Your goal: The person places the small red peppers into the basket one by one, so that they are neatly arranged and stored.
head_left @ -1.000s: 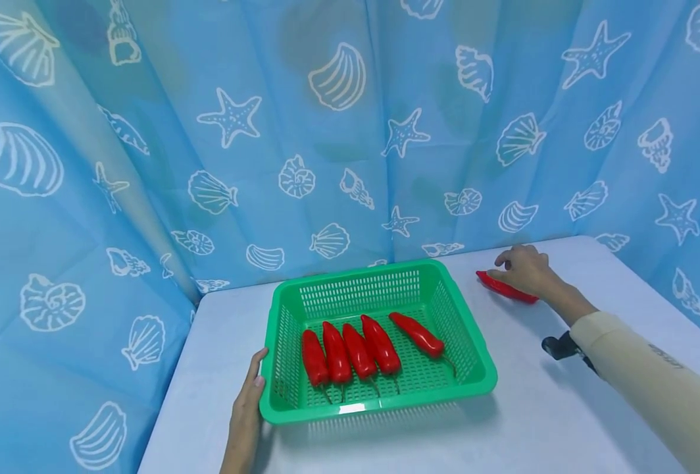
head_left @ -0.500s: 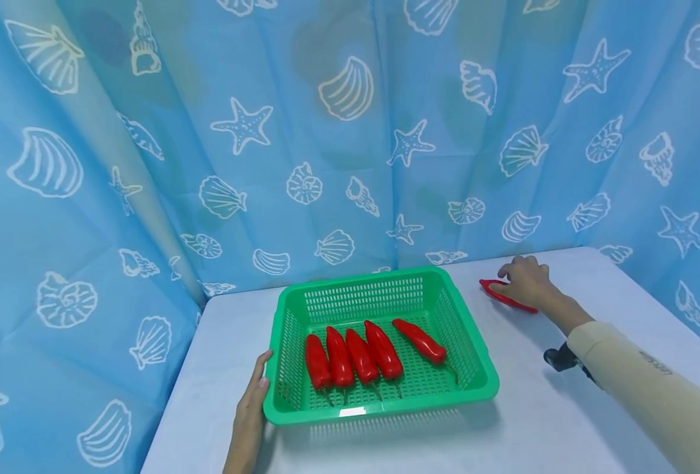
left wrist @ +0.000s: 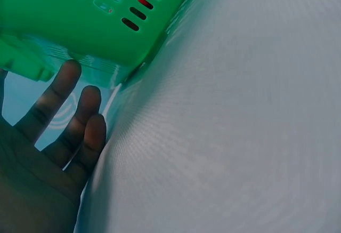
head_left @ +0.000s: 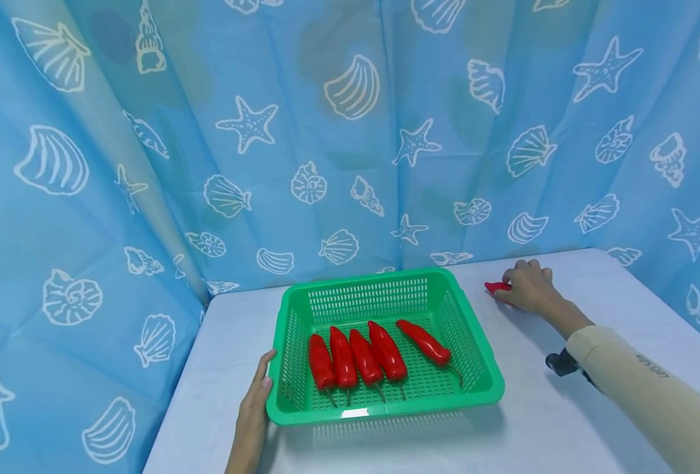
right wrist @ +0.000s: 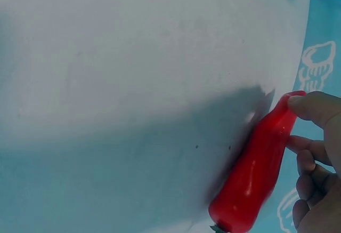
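At the table's back right, my right hand [head_left: 530, 286] pinches a red chili pepper [head_left: 497, 288] near its narrow tip. In the right wrist view the thumb lies on that pepper [right wrist: 256, 163], whose green stem end points down and away from the hand [right wrist: 319, 153]. My left hand [head_left: 254, 401] rests against the left side of a green plastic basket [head_left: 385, 409], fingers extended along its wall. The left wrist view shows these straight fingers [left wrist: 64, 89] at the basket's side [left wrist: 80, 35]. Inside the basket lie several red peppers [head_left: 344, 359], most grouped at the left, one pepper [head_left: 425, 342] apart at the right.
The basket stands on a white-covered table [head_left: 445, 447]. Behind and at both sides hangs a blue curtain [head_left: 326, 164] printed with white shells and starfish. A black device [head_left: 562, 362] is strapped under the right wrist, by the beige sleeve [head_left: 646, 388].
My right hand has closed from hovering over the pepper to pinching it, and the pepper's body is now mostly hidden behind the hand. The left hand stays at the basket; the head view shifted slightly.
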`<state>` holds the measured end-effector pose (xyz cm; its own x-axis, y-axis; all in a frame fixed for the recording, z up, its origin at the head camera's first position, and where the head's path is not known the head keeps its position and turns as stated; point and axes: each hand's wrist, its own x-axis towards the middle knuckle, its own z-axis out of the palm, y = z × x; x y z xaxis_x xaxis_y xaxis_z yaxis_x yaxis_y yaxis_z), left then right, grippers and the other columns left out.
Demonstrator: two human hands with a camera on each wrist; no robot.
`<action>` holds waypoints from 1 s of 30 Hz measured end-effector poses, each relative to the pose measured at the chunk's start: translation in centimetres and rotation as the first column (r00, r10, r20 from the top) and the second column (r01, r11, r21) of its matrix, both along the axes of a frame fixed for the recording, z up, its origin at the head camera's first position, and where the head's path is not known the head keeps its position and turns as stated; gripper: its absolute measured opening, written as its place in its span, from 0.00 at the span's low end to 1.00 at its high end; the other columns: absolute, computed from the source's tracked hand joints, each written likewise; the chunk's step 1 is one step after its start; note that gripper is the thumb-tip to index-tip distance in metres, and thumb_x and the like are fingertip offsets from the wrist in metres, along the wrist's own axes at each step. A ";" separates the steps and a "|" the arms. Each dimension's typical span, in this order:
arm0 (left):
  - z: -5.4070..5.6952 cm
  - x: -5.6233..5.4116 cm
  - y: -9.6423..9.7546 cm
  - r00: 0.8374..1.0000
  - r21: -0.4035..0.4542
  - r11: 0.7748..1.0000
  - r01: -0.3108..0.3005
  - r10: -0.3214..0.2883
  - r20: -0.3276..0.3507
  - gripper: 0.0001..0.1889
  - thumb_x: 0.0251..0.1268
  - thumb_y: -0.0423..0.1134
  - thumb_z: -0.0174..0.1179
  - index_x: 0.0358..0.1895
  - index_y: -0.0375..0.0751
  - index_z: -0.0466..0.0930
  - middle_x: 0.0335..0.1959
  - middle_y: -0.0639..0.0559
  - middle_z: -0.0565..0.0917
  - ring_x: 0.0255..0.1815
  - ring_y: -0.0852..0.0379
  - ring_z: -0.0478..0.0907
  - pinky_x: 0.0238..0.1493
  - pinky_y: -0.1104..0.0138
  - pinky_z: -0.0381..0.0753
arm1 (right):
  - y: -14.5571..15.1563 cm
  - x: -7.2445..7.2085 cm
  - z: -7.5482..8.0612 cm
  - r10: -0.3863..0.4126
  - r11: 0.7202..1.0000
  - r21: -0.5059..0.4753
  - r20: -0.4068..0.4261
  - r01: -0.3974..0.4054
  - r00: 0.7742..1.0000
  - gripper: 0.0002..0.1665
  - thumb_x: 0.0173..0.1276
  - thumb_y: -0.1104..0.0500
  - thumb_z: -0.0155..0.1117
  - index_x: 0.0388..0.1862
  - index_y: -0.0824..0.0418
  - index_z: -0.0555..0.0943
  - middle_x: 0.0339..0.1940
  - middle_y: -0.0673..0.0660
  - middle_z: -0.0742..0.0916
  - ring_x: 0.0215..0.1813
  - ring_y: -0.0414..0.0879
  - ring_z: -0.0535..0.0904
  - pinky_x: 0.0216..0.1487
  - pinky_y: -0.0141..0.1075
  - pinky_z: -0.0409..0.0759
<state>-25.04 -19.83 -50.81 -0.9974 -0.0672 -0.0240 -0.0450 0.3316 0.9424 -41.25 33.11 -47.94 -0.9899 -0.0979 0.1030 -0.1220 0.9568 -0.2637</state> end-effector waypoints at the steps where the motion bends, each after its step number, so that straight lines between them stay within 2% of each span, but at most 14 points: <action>1: 0.0 0.0 0.0 1.000 0.002 1.000 0.001 -0.001 -0.004 0.32 0.78 0.66 0.35 0.79 0.61 0.56 0.80 0.47 0.55 0.79 0.42 0.50 0.72 0.39 0.51 | 0.0 0.0 -0.1 0.000 1.000 0.007 -0.006 0.000 1.000 0.24 0.56 0.55 0.79 0.44 0.72 0.84 0.38 0.64 0.78 0.47 0.63 0.68 0.45 0.54 0.65; 5: -0.1 0.1 -0.1 1.000 0.004 1.000 0.003 -0.003 -0.013 0.31 0.78 0.66 0.35 0.79 0.62 0.56 0.79 0.47 0.56 0.79 0.42 0.51 0.71 0.39 0.52 | -0.1 0.0 -0.5 0.004 0.999 0.041 -0.020 -0.003 1.000 0.25 0.54 0.55 0.80 0.43 0.72 0.84 0.37 0.63 0.78 0.47 0.63 0.68 0.46 0.55 0.64; 9: 0.0 0.1 -0.1 1.000 0.000 1.000 0.002 -0.002 -0.016 0.31 0.78 0.65 0.35 0.79 0.63 0.56 0.79 0.47 0.56 0.79 0.42 0.51 0.71 0.38 0.52 | -0.1 0.0 -0.8 0.019 0.997 0.073 -0.044 -0.015 0.999 0.20 0.56 0.55 0.79 0.38 0.71 0.85 0.34 0.62 0.78 0.45 0.62 0.68 0.46 0.55 0.64; 16: 0.1 0.0 -0.3 1.000 0.000 1.000 0.009 -0.009 -0.018 0.31 0.78 0.65 0.36 0.79 0.63 0.56 0.79 0.48 0.56 0.79 0.42 0.51 0.71 0.38 0.52 | -0.3 0.4 -0.3 0.053 0.990 0.135 -0.115 -0.037 0.992 0.15 0.59 0.56 0.76 0.29 0.69 0.85 0.28 0.59 0.79 0.41 0.59 0.70 0.45 0.55 0.65; 20: 0.1 0.0 -0.4 1.000 -0.004 1.000 0.005 -0.005 -0.019 0.31 0.78 0.66 0.36 0.78 0.63 0.57 0.79 0.48 0.57 0.78 0.42 0.52 0.71 0.38 0.53 | -0.3 0.7 0.4 0.057 0.993 0.114 -0.126 -0.043 0.990 0.15 0.59 0.56 0.75 0.30 0.69 0.85 0.29 0.60 0.80 0.41 0.60 0.70 0.45 0.55 0.65; 26: 0.0 -0.1 -0.3 1.000 0.000 1.000 0.016 -0.016 -0.008 0.31 0.78 0.66 0.36 0.79 0.63 0.56 0.80 0.47 0.56 0.79 0.41 0.51 0.71 0.38 0.54 | -0.1 1.3 1.7 0.035 0.999 0.034 -0.132 -0.031 0.991 0.17 0.53 0.57 0.80 0.34 0.69 0.86 0.39 0.65 0.82 0.49 0.64 0.69 0.48 0.59 0.66; 30: 0.0 -0.1 -0.4 1.000 0.008 1.000 0.022 -0.022 -0.010 0.31 0.78 0.65 0.36 0.79 0.63 0.56 0.80 0.47 0.55 0.79 0.41 0.50 0.71 0.38 0.53 | -0.5 1.7 2.8 0.038 0.999 0.000 -0.138 -0.038 0.990 0.18 0.51 0.58 0.82 0.35 0.69 0.87 0.40 0.64 0.82 0.50 0.63 0.70 0.49 0.59 0.66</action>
<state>-25.14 -20.21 -50.84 -0.9989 -0.0455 -0.0149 -0.0289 0.3251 0.9452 -39.51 32.63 -45.15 -0.9617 -0.1347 0.2389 -0.1938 0.9501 -0.2444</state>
